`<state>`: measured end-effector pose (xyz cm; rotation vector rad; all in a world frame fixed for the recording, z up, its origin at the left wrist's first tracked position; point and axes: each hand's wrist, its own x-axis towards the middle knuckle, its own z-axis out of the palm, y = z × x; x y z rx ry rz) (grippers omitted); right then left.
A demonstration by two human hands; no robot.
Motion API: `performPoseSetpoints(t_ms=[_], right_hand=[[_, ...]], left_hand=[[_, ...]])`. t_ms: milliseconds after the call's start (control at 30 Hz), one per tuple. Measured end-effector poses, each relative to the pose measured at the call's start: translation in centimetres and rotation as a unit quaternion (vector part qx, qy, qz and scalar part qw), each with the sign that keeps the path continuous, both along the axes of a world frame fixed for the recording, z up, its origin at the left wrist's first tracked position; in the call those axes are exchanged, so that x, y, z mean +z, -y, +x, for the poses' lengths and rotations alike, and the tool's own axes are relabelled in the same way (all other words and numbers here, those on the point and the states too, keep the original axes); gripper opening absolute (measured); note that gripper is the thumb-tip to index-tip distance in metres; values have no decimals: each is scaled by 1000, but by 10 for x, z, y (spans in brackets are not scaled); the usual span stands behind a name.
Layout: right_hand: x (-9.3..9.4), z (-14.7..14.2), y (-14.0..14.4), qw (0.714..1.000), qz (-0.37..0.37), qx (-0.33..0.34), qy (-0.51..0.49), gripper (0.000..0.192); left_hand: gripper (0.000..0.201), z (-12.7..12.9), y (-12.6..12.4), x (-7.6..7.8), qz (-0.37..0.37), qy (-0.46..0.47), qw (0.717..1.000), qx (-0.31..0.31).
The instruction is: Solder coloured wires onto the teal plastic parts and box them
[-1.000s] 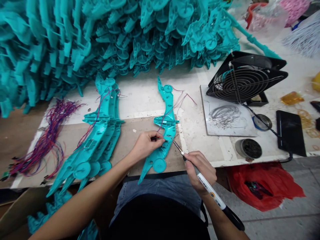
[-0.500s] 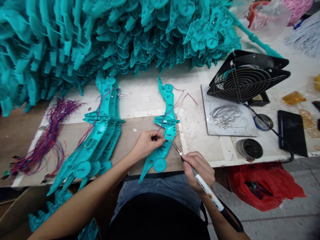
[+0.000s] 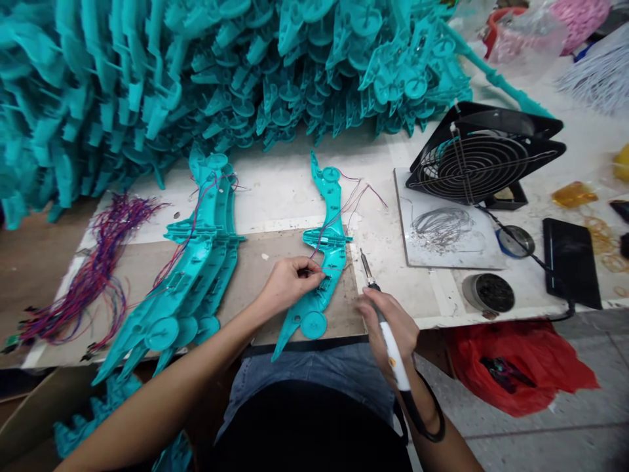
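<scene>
A turquoise plastic bow-shaped piece (image 3: 333, 196) lies on the table in front of me, with thin red and purple wires (image 3: 351, 200) running along it. My left hand (image 3: 291, 283) is closed in a pinch over its lower middle, with a thin wire between thumb and fingers. My right hand (image 3: 390, 328) grips a soldering iron (image 3: 390, 341) with a white handle. Its metal tip points up and away, to the right of the plastic piece and apart from it. Several similar turquoise pieces (image 3: 206, 242) with wires lie side by side to the left.
Turquoise parts (image 3: 236, 65) are heaped along the back. A wire bundle (image 3: 103, 269) lies at left. On the right are a black fan (image 3: 472, 154), a white board (image 3: 442, 242) with solder wire, a round tin (image 3: 489, 293), a black box (image 3: 570, 262) and a red bag (image 3: 521, 367).
The soldering iron has come off the plastic piece and moved to the right, its tip now turned more upward. My left hand stays in place.
</scene>
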<state>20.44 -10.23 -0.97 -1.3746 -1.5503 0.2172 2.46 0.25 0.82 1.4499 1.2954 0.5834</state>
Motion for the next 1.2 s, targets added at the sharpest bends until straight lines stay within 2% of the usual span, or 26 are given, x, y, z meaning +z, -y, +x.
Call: performPoseSetpoints(t_ms=[133,333,567,767,1033,1100,1200], right_hand=[[-4,-11,-16,997,-27,-25,65,36],[-9,-24,-39,997,-61,-22,47,41],[-3,-1,-57,995,-82,-11,49,40],[10,19,-51,996,-94,-2,11,52],[6,15,-48,996,-89,10,-12,34],[8,15,-48,997,-74,17,-8,33],[13,15,-47,998,-53,39,12,34]], left_hand=[[16,1,1,1,-1,3,1000,1],[15,5,4,0,-20,25,999,0],[14,22,5,-5,-36,73,997,10],[15,28,3,-5,-33,83,996,8],[15,26,2,-13,-39,77,996,-19],[17,24,4,-13,-7,57,998,-26],[31,19,11,-4,146,-25,989,2]])
